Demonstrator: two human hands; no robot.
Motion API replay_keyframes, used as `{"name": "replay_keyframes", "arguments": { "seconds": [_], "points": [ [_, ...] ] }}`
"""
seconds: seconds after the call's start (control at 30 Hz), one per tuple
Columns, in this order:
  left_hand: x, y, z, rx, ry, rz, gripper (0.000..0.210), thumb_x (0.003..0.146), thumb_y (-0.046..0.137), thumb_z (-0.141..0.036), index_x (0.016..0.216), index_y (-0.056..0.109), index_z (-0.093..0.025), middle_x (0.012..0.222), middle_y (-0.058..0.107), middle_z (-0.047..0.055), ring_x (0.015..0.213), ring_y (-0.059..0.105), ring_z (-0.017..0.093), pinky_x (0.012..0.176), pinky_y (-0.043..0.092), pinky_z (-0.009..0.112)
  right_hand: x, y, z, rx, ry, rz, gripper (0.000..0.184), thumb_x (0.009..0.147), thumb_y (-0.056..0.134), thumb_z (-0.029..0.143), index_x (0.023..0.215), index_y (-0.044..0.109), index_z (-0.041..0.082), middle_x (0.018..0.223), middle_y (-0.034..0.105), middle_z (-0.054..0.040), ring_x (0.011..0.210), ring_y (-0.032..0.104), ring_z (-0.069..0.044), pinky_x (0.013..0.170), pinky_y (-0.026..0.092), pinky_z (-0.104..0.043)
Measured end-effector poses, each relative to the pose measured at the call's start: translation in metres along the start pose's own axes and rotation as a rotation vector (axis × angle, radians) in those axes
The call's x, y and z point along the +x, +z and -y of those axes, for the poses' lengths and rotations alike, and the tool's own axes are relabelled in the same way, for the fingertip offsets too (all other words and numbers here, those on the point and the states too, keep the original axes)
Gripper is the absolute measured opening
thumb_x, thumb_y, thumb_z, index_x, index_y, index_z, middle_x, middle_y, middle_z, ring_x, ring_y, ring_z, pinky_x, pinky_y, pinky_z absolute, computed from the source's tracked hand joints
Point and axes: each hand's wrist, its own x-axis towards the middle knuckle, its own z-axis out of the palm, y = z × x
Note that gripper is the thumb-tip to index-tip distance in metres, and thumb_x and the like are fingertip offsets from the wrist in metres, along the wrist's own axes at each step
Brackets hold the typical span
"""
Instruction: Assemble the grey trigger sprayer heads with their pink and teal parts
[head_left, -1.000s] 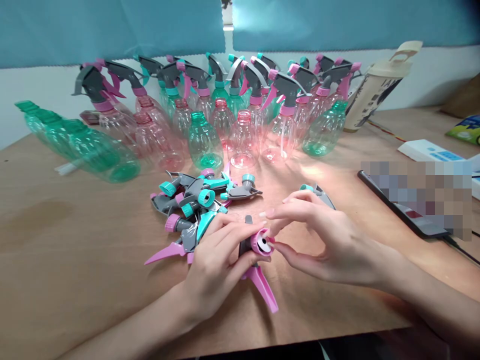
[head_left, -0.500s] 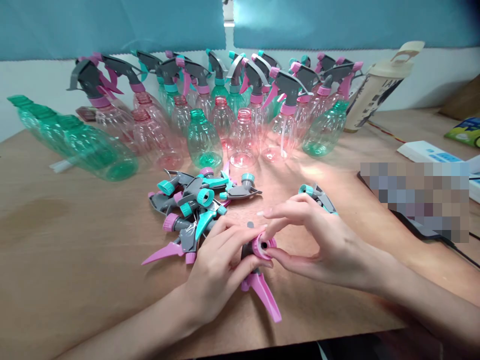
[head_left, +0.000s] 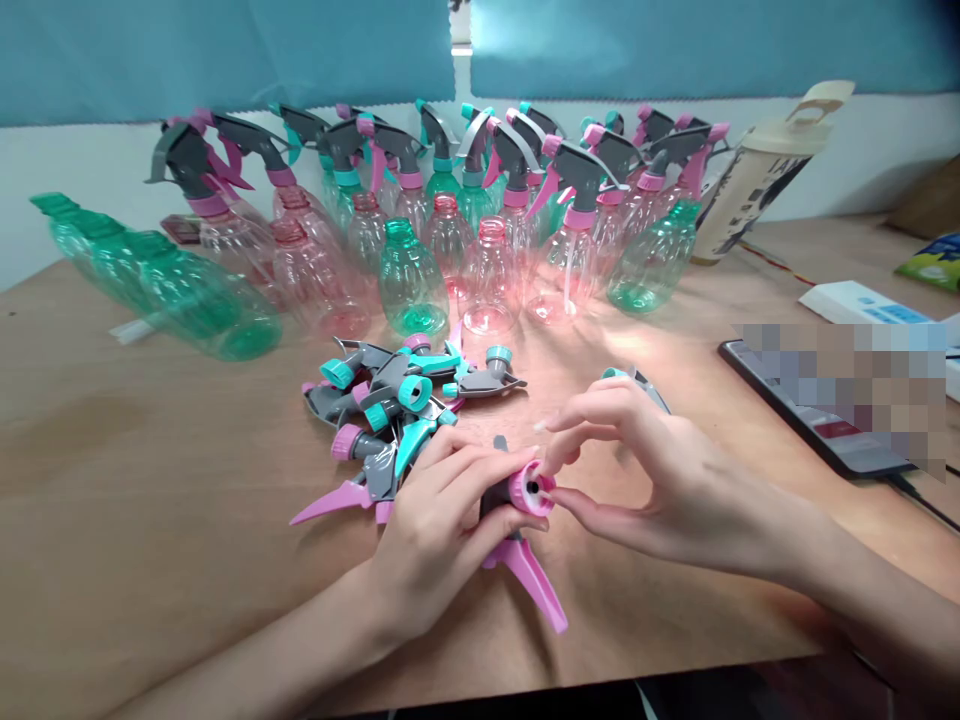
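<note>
My left hand (head_left: 446,530) is closed around a grey trigger spray head with a pink collar (head_left: 523,487), turned so the collar's open end faces right. Its pink trigger (head_left: 531,582) sticks out below toward the table's front edge. At the collar's mouth, my right hand (head_left: 637,480) has its thumb and fingertips on the rim, the thumb tip reaching slightly inside; whether a small part is between them I cannot tell. Left of my hands lies a pile of loose spray heads (head_left: 390,390) in grey, pink and teal. Another spray head (head_left: 637,385) is partly hidden behind my right hand.
Clear pink bottles (head_left: 489,280) and green bottles (head_left: 412,280) stand in rows at the back, several with spray heads on. Green bottles (head_left: 202,300) lean or lie at left. At right are a phone (head_left: 810,420), a white power strip (head_left: 855,300) and a tumbler (head_left: 769,180).
The right fingers have shifted slightly at the collar's rim, and the collar's opening shows a little more. The left hand keeps its hold. The whole view has moved slightly.
</note>
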Motion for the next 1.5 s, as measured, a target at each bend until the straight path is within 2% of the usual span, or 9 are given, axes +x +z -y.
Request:
{"name": "replay_keyframes", "arguments": {
  "seconds": [0.23,0.47,0.6,0.73,0.93,1.07,1.17,1.33,1.5],
  "points": [
    [-0.002,0.005,0.000,-0.026,-0.031,0.010,0.027,0.083,0.067,-0.019,0.110,0.061,-0.016,0.089,0.068,0.004,0.082,0.052,0.018,0.075,0.047,0.032,-0.005,0.009,-0.001,0.001,0.045,0.005,0.037,0.083,0.063,0.012,0.112,0.041,0.022,0.086,0.070,0.0008,0.086,0.068,-0.015,0.080,0.051,-0.030],
    [-0.002,0.004,0.003,-0.011,-0.100,0.013,0.025,0.084,0.066,-0.020,0.108,0.062,-0.016,0.074,0.063,0.001,0.076,0.051,0.018,0.068,0.047,0.030,-0.007,0.024,-0.001,0.054,0.078,-0.172,0.038,0.085,0.061,0.013,0.116,0.041,0.022,0.080,0.071,0.0019,0.081,0.070,-0.014,0.076,0.054,-0.026],
    [0.002,0.001,0.001,0.052,-0.008,-0.011,0.024,0.083,0.067,-0.020,0.106,0.063,-0.018,0.083,0.068,0.003,0.081,0.054,0.018,0.072,0.048,0.031,-0.002,0.009,0.000,-0.047,0.067,-0.059,0.012,0.085,0.060,0.011,0.091,0.055,0.021,0.077,0.070,0.0023,0.074,0.067,-0.012,0.073,0.052,-0.024],
    [0.003,0.003,0.000,0.060,0.001,-0.012,0.024,0.079,0.071,-0.018,0.102,0.064,-0.018,0.085,0.068,0.003,0.080,0.054,0.018,0.073,0.048,0.031,-0.003,0.006,-0.002,-0.061,0.050,0.027,0.009,0.085,0.059,0.010,0.083,0.059,0.019,0.077,0.067,0.0005,0.073,0.064,-0.012,0.065,0.050,-0.023],
    [0.003,0.006,0.002,0.051,-0.043,-0.030,0.024,0.079,0.070,-0.017,0.102,0.064,-0.017,0.083,0.068,0.003,0.077,0.055,0.017,0.070,0.048,0.031,-0.008,0.024,-0.006,0.043,0.156,-0.134,0.011,0.083,0.062,0.014,0.085,0.052,0.019,0.074,0.066,0.0013,0.066,0.065,-0.012,0.059,0.052,-0.022],
    [0.004,0.004,0.001,0.075,-0.059,-0.012,0.026,0.080,0.069,-0.018,0.106,0.064,-0.018,0.086,0.069,0.004,0.080,0.055,0.018,0.071,0.048,0.032,-0.006,0.023,-0.007,0.063,0.158,-0.151,0.009,0.083,0.063,0.015,0.083,0.055,0.019,0.076,0.067,0.0003,0.069,0.066,-0.013,0.061,0.053,-0.023],
    [0.004,0.003,0.001,0.085,-0.045,-0.011,0.026,0.080,0.070,-0.018,0.105,0.064,-0.017,0.087,0.069,0.003,0.080,0.054,0.017,0.072,0.048,0.031,-0.003,0.019,-0.006,0.042,0.085,-0.108,0.008,0.084,0.061,0.011,0.082,0.062,0.019,0.079,0.069,-0.0005,0.071,0.066,-0.012,0.065,0.054,-0.023],
    [0.004,0.002,-0.001,0.076,-0.053,-0.034,0.026,0.079,0.071,-0.021,0.104,0.064,-0.016,0.091,0.069,0.004,0.082,0.054,0.018,0.074,0.047,0.032,0.000,0.020,-0.002,-0.017,-0.042,-0.143,0.012,0.085,0.061,0.009,0.083,0.068,0.018,0.084,0.072,-0.0038,0.077,0.067,-0.013,0.069,0.055,-0.024],
    [0.010,-0.008,-0.007,0.139,-0.102,-0.043,0.030,0.081,0.070,-0.026,0.108,0.064,-0.018,0.084,0.067,0.003,0.079,0.057,0.018,0.072,0.048,0.031,-0.002,0.009,0.012,-0.001,0.047,-0.145,0.013,0.086,0.061,0.013,0.093,0.069,0.021,0.092,0.073,-0.0026,0.087,0.067,-0.016,0.074,0.056,-0.028]
  ]
}}
